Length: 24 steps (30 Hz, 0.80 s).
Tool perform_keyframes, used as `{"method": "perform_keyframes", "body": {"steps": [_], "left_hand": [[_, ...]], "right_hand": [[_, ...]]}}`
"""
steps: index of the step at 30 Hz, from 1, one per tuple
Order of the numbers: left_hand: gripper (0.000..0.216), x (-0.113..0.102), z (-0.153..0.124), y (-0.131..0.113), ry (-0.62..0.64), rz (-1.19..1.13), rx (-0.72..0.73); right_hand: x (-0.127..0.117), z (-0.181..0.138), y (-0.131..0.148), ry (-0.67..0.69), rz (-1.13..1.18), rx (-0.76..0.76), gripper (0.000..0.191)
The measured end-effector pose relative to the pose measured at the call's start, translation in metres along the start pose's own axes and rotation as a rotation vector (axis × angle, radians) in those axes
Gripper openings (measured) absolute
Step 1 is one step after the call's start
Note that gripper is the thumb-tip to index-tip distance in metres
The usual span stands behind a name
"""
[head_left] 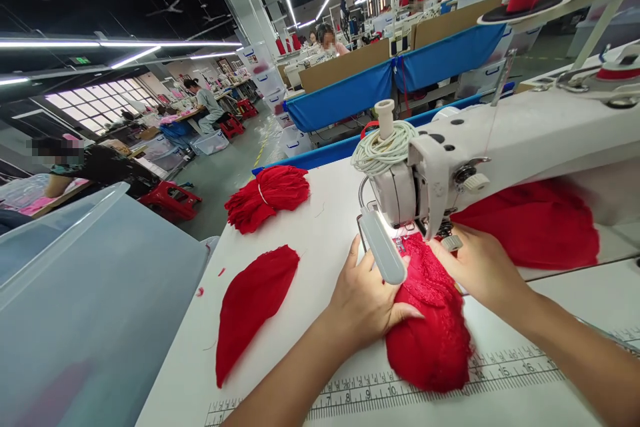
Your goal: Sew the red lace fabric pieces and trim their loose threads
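A white sewing machine (540, 127) stands over the worktable, and a piece of red lace-edged fabric (430, 347) lies under its presser foot (400, 244). My left hand (365, 297) rests on the left side of this fabric with fingers spread; a grey lamp arm (383, 247) partly covers them. On the other side of the needle, my right hand (483, 263) touches the fabric's lace edge, its thumb stretched out. The machine head and a knob hide some of its fingers. Another red cloth (540, 223) lies beneath the machine arm.
A tied bundle of red fabric pieces (270, 197) and a single red piece (255, 310) lie left on the white table (320, 213). A ruler strip (360, 393) runs along the front. A clear plastic bin (100, 293) stands left. Other people work at tables beyond.
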State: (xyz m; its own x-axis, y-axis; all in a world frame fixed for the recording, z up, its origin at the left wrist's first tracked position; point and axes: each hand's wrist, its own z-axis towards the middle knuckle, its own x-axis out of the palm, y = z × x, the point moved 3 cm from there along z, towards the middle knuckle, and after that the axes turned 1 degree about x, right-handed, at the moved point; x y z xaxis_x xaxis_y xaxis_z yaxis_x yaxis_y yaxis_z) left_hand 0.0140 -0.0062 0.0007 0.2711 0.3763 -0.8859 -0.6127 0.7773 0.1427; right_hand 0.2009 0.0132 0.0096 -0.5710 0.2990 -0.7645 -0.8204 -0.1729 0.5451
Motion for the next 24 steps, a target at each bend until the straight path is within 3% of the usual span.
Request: {"method": "perform_keyframes", "body": {"steps": [7,13,17,19,21,24], "left_hand": [[0.084,-0.007,0.001,-0.011,0.034,0.023,0.016],[0.086,-0.022,0.002,-0.046,0.178,-0.004,-0.007],[0.064,-0.039,-0.007,-0.063,0.207,-0.124,-0.05],[0.041,-0.045,-0.012,-0.056,0.196,-0.309,-0.194],[0.025,-0.047,-0.016,-0.041,0.129,-0.551,-0.455],[0.033,-0.043,-0.019,-0.021,0.064,-0.982,-0.814]], "right_hand": [[0.006,-0.004,0.01,0.168,-0.156,0.038,0.023],[-0.007,-0.019,0.029,0.341,-0.282,0.046,0.023],[-0.015,-0.041,0.035,0.403,-0.302,0.023,0.019],[-0.019,-0.054,0.035,0.384,-0.259,0.003,0.017],[-0.023,-0.065,0.035,0.29,-0.13,-0.037,0.016],[-0.027,-0.077,0.034,0.097,0.136,-0.097,0.018]]}}
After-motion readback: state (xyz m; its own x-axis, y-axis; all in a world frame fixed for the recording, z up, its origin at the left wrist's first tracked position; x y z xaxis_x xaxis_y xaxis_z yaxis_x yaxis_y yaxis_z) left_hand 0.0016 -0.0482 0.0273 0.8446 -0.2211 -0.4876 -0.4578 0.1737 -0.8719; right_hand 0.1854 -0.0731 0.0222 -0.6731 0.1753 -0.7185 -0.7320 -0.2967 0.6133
